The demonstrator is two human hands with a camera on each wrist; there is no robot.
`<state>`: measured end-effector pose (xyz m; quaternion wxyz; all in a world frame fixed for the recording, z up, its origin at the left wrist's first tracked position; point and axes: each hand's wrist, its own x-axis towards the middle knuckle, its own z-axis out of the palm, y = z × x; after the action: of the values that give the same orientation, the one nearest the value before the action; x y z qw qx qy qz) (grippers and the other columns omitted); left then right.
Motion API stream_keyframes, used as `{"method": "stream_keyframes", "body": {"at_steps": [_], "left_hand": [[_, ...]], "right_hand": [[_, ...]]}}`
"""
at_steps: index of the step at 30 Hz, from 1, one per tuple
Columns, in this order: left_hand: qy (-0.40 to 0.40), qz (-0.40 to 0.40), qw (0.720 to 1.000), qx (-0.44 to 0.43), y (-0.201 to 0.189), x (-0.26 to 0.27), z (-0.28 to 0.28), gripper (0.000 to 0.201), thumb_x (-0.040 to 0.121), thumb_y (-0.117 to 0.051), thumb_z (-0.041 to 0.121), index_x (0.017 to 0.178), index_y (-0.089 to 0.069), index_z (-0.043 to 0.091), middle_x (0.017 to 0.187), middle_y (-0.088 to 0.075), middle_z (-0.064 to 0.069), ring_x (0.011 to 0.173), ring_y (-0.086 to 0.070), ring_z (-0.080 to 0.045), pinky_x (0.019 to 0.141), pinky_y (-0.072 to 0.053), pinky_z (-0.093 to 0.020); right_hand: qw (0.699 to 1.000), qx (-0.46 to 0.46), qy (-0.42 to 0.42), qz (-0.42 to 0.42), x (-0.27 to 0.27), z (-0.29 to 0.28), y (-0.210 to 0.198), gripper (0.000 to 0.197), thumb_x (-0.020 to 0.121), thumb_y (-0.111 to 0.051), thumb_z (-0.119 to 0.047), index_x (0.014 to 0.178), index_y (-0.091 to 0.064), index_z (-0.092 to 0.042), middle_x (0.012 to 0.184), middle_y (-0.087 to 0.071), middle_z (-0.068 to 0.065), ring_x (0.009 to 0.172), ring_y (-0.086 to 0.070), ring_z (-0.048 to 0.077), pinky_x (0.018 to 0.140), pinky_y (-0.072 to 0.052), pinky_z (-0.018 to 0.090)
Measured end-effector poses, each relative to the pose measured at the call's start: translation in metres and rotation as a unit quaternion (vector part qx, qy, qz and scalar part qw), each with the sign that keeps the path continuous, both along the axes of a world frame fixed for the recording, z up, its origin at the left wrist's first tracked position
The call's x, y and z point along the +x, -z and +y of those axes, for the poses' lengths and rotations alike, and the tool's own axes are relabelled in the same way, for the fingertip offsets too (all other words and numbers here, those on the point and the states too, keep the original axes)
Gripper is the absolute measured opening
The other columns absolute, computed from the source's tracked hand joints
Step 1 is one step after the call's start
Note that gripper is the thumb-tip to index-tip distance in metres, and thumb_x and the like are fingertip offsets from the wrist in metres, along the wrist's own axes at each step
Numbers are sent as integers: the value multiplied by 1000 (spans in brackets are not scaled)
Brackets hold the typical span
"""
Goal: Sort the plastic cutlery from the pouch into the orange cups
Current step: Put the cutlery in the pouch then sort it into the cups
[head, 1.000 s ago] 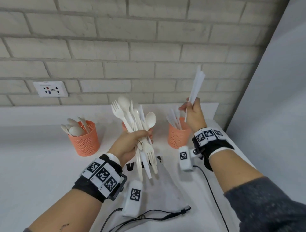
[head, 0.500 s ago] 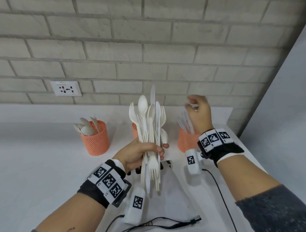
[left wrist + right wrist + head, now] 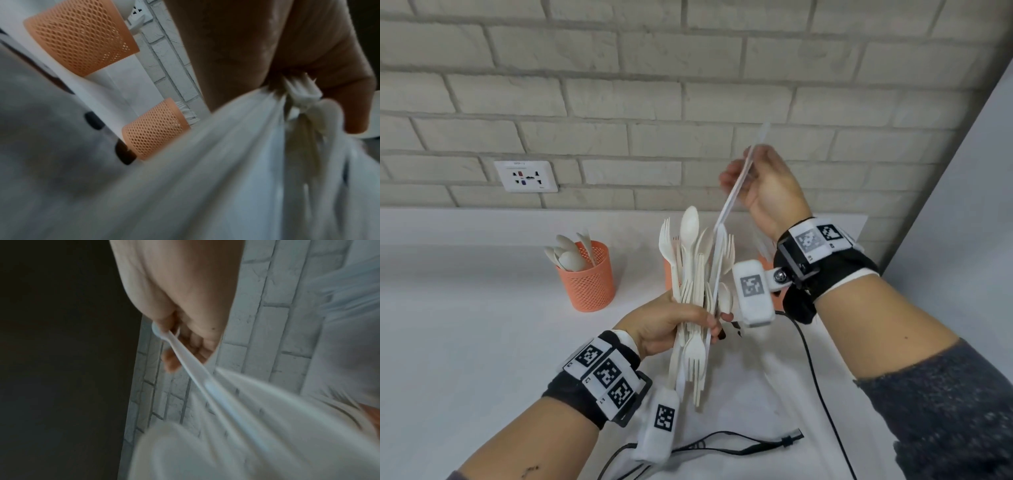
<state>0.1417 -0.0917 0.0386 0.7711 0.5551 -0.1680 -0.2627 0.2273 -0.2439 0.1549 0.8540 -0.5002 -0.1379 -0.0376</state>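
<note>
Cutlery bundle [image 3: 693, 294] upright, gripped by left hand [image 3: 667, 322], right hand [image 3: 763, 192] pinching tilted knife [image 3: 736, 192]

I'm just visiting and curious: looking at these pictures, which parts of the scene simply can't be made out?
- Rightmost orange mesh cup: head view, almost wholly hidden by the right hand's wrist camera; contents unreadable.
- Middle orange mesh cup: head view, covered by the bundle of white plastic cutlery in the left hand.
- Thin white plastic piece pinched by the right hand: motion-blurred; knife or handle unclear.
- Grey fabric pouch: whether anything is left inside, unseen.
</note>
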Motion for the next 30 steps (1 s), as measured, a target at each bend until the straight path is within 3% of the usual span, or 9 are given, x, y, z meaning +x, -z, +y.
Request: {"method": "stream_keyframes", "body": {"at_steps": [3, 8, 10, 13, 17, 22, 24, 28, 30], "left_hand": [[-41, 30, 999, 7, 4, 1, 4, 32, 66, -61, -4, 97, -56, 0, 78, -64, -10, 61, -59, -19, 64, -54, -32], [-171, 88, 979, -68, 5, 6, 5, 41, 67, -57, -7, 107, -54, 4, 79, -63, -11, 60, -58, -17, 59, -53, -30], [-209, 91, 970, -89, 5, 8, 4, 42, 67, -58, -7, 108, -54, 2, 77, -63, -11, 61, -58, -17, 60, -53, -28], [-250, 80, 963, -66, 6, 9, 1, 31, 77, -59, -12, 105, -57, 0, 81, -65, -13, 69, -62, -21, 67, -58, -33], [-269, 54, 962, -10, 9, 5, -1, 18, 80, -57, -13, 92, -61, -1, 74, -65, -16, 71, -64, -25, 72, -56, -36], [-281, 46, 959, 18, 8, 3, 1, 15, 77, -59, -14, 86, -62, -3, 72, -65, -18, 64, -63, -23, 62, -55, -30], [-281, 42, 959, 19, 8, 3, 1, 19, 77, -59, -15, 92, -60, -4, 76, -63, -18, 65, -65, -21, 62, -56, -29], [-285, 69, 956, 7, 10, 6, 5, 22, 77, -58, -17, 95, -58, -4, 79, -61, -17, 64, -64, -22, 60, -55, -31], [-284, 87, 955, 1, 12, 7, 9, 20, 78, -57, -16, 92, -58, -2, 76, -60, -14, 61, -61, -21, 60, -55, -31]], "right_hand": [[997, 11, 65, -38, 3, 1, -3, 26, 102, -30, -20, 83, -48, -14, 57, -47, 1, 47, -46, 12, 52, -45, 26], [963, -256, 63, -61, -19, 5, 24, 20, 96, -48, -30, 96, -54, -11, 60, -43, -6, 42, -39, 2, 41, -32, 16], [916, -395, 31, -63, -29, 11, 40, 26, 83, -67, -28, 95, -61, -6, 70, -59, -4, 53, -54, -2, 51, -42, 12], [873, -482, 28, -70, -38, 24, 59, 23, 76, -74, -24, 85, -69, -3, 81, -70, 4, 75, -63, 13, 73, -50, 27], [836, -544, 41, -56, -40, 31, 63, 10, 75, -70, -18, 74, -70, -8, 70, -65, 9, 65, -57, 15, 64, -46, 31], [843, -533, 62, -49, -40, 37, 61, 14, 81, -62, -11, 72, -64, -1, 66, -59, 13, 63, -55, 23, 57, -42, 29], [870, -481, 100, -51, -38, 38, 54, 18, 89, -54, -14, 85, -62, 2, 80, -64, 20, 70, -61, 30, 63, -48, 34], [902, -396, 167, -49, -27, 31, 32, 20, 101, -33, -23, 102, -45, -7, 87, -54, 9, 69, -50, 13, 56, -42, 14], [925, -322, 200, -33, -23, 25, 24, 18, 102, -28, -23, 104, -41, -11, 87, -58, 11, 67, -55, 14, 54, -46, 17]]}}
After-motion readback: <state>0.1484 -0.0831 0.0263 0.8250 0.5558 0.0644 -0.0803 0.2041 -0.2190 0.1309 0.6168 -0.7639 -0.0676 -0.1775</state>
